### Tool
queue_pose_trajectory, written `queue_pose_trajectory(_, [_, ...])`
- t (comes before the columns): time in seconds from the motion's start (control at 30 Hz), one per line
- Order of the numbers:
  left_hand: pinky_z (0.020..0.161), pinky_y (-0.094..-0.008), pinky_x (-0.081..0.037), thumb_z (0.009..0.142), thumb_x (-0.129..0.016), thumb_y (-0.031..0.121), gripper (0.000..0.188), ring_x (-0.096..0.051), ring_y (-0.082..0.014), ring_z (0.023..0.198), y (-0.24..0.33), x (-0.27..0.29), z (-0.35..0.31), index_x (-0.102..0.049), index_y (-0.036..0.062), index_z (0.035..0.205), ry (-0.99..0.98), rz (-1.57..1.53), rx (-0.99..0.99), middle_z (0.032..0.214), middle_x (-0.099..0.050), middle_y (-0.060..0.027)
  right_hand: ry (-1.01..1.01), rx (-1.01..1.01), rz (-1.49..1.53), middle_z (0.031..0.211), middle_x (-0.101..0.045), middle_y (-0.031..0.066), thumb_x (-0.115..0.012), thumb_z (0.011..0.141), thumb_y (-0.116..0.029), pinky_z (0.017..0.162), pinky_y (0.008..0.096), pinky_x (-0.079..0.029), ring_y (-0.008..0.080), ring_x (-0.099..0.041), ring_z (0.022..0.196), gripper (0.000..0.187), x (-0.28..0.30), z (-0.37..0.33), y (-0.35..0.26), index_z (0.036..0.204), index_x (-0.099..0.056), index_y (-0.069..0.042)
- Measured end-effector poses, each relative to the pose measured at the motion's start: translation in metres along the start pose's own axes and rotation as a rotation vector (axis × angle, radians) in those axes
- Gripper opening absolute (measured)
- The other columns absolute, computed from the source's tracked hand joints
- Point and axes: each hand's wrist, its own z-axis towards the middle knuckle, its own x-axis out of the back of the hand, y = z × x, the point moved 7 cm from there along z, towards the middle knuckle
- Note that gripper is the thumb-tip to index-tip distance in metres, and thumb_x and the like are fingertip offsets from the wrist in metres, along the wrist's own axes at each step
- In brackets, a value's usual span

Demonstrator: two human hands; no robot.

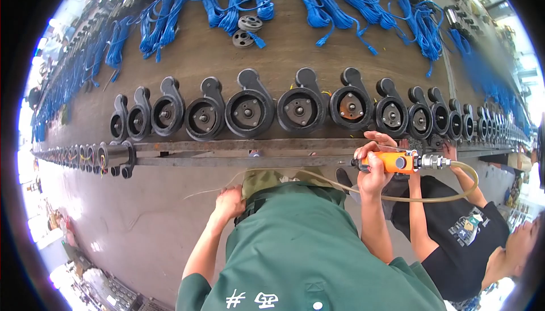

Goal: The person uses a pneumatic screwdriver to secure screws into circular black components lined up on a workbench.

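My right hand (373, 169) is wrapped round an orange air screwdriver (397, 162), held level just in front of the bench edge with its dark nose to the left. A clear yellowish hose (454, 195) runs from its metal fitting, loops round and trails left across my waist. Down at my hip, my left hand (230, 202) rests against my trousers; its fingers are mostly hidden, so their grip cannot be made out. Beyond the screwdriver, black round housings (302, 110) stand in a row along the bench, each with an arm-like lobe. One housing (351, 106) has a brownish inner face.
Bundles of blue cord (235, 4) lie along the far side of the bench (187, 55), with two grey wheels (243, 39) beside them. A metal rail (227, 162) edges the bench. At my right a co-worker in a black shirt (454, 237) reaches toward the bench.
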Motion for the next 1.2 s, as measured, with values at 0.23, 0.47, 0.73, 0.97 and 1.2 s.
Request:
queue_pose_trajectory(0.23, [0.075, -0.0402, -0.049, 0.083, -0.072, 0.017, 0.015, -0.059, -0.0288, 0.083, 0.224, 0.186, -0.011, -0.07, 0.005, 0.091, 0.559, -0.336, -0.725, 0.084, -0.061, -0.0102, 0.082, 0.17, -0.12, 0.107, -0.063, 0.0226, -0.05, 0.079, 0.005, 0.072, 0.0299, -0.051, 0.0172, -0.062, 0.073, 0.035, 0.026, 0.043, -0.036, 0.114, -0.052, 0.003])
queue_pose_trajectory(0.47, [0.104, -0.0501, -0.037, 0.085, -0.067, 0.022, 0.031, -0.042, -0.0431, 0.124, 0.342, 0.167, 0.075, -0.068, -0.0031, 0.103, 0.683, 0.232, -0.698, 0.138, -0.045, -0.0285, 0.059, 0.309, -0.095, 0.108, -0.061, 0.0222, -0.051, 0.076, 0.005, 0.075, 0.0306, -0.052, 0.0167, -0.062, 0.075, 0.035, 0.048, 0.069, -0.054, 0.11, -0.051, 0.001])
queue_pose_trajectory(0.73, [0.105, -0.0525, -0.035, 0.075, -0.079, 0.022, 0.041, -0.038, -0.0427, 0.13, 0.341, 0.173, 0.078, -0.07, 0.0036, 0.11, 0.77, 0.058, -0.737, 0.141, -0.046, -0.0235, 0.025, 0.291, -0.132, 0.116, -0.059, 0.0193, -0.049, 0.08, 0.005, 0.085, 0.0328, -0.051, 0.0188, -0.064, 0.089, 0.031, 0.073, 0.09, -0.042, 0.111, -0.049, 0.0])
queue_pose_trajectory(0.97, [0.107, -0.0516, -0.035, 0.07, -0.083, 0.027, 0.051, -0.039, -0.0418, 0.131, 0.347, 0.179, 0.082, -0.07, 0.0031, 0.113, 0.635, 0.174, -0.745, 0.143, -0.047, -0.0213, -0.033, 0.132, -0.021, 0.113, -0.062, 0.0187, -0.053, 0.083, 0.009, 0.077, 0.027, -0.052, 0.014, -0.064, 0.083, 0.034, 0.053, 0.1, -0.007, 0.115, -0.05, -0.001])
queue_pose_trajectory(1.2, [0.105, -0.0497, -0.036, 0.063, -0.085, 0.037, 0.058, -0.039, -0.0393, 0.134, 0.36, 0.192, 0.1, -0.072, 0.0189, 0.117, 0.568, 0.302, -0.877, 0.148, -0.042, -0.0199, 0.014, 0.166, -0.087, 0.099, -0.064, 0.012, -0.055, 0.083, 0.01, 0.069, 0.0237, -0.05, 0.0099, -0.06, 0.077, 0.029, 0.038, 0.097, -0.012, 0.111, -0.052, 0.0])
